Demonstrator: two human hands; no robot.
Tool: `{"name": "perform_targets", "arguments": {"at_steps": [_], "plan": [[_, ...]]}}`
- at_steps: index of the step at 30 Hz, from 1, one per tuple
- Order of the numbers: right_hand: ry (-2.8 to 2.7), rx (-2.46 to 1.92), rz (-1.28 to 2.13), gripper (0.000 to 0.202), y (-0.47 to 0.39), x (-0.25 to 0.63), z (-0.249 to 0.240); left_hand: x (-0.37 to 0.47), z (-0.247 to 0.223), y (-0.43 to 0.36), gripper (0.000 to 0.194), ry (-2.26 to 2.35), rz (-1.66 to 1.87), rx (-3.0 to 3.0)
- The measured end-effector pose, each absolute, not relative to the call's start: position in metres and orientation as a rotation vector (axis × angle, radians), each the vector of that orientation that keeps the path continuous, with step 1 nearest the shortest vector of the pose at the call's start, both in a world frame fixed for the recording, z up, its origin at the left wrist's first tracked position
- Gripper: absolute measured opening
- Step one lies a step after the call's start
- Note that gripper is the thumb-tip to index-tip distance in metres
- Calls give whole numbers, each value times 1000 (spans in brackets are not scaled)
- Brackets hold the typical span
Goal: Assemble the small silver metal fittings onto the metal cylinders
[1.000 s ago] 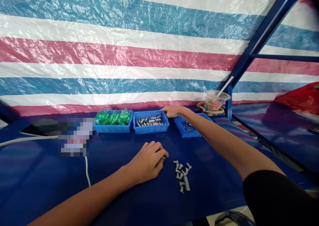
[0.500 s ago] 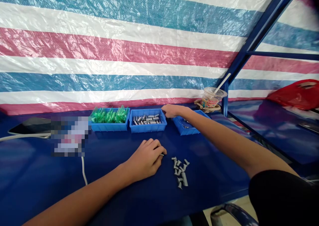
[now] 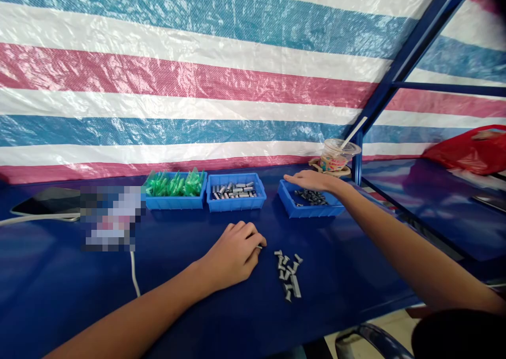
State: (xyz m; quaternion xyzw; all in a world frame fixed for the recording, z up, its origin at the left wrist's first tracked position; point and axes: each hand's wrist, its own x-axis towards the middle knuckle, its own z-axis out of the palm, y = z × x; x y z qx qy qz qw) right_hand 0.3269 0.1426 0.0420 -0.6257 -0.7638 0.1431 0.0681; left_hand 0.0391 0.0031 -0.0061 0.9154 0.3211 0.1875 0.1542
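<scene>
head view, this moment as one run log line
left hand: holding small metal piece | right hand: at back of right blue bin | loose metal parts: on blue table

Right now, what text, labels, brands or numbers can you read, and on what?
None readable.
Cup: coloured pattern, too small to tell any lettering.
Pixelated patch: blurred, unreadable.
Left bin, middle bin, right bin: no lettering visible.
Loose metal parts: too small to tell any markings.
</scene>
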Motion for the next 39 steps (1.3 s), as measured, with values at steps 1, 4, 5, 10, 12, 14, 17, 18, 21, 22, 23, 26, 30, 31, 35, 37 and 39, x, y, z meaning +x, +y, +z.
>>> {"name": "perform_targets", "arguments": {"at_steps": [1,4,5,10,12,14,17,18,21,22,23,26,30,31,35,37,39], "plan": [[-2328,-1883,481,60,137,331,42,39,-6,3,19,921,534,2623],[-2364,-1849,565,48,124,354,42,39,-5,3,20,929,529,2624],[-2344,-1850,556,45,121,364,40,39,-5,3,20,930,531,2624],[-2157,-1925,381,25,109,408,27,40,-7,3,19,915,551,2621],[-2091,-1922,355,25,107,411,23,40,-8,3,19,917,560,2621],[-2017,-1924,332,28,108,405,21,40,-8,3,20,916,568,2619],[-1903,-1936,287,33,120,387,19,40,-7,3,20,903,568,2622],[-1869,-1937,275,34,126,380,19,40,-6,3,20,899,568,2621],[-1793,-1921,261,33,144,360,19,40,-4,2,22,896,591,2612],[-1773,-1909,270,32,149,354,18,40,-4,1,23,895,602,2609],[-1753,-1895,286,32,153,349,18,40,-4,1,24,896,611,2609],[-1670,-1856,354,33,159,338,14,41,-6,-2,24,897,621,2621],[-1563,-1798,435,39,157,336,8,38,-5,3,20,998,736,2683],[-1547,-1787,445,40,155,338,7,35,-4,8,20,1039,815,2726],[-1480,-1795,453,35,147,352,14,18,2,33,21,1236,1138,2862],[-1442,-1823,498,32,141,361,19,12,3,41,24,1313,1077,2866],[-1427,-1853,572,32,134,369,23,10,2,40,26,1319,977,2885]]}}
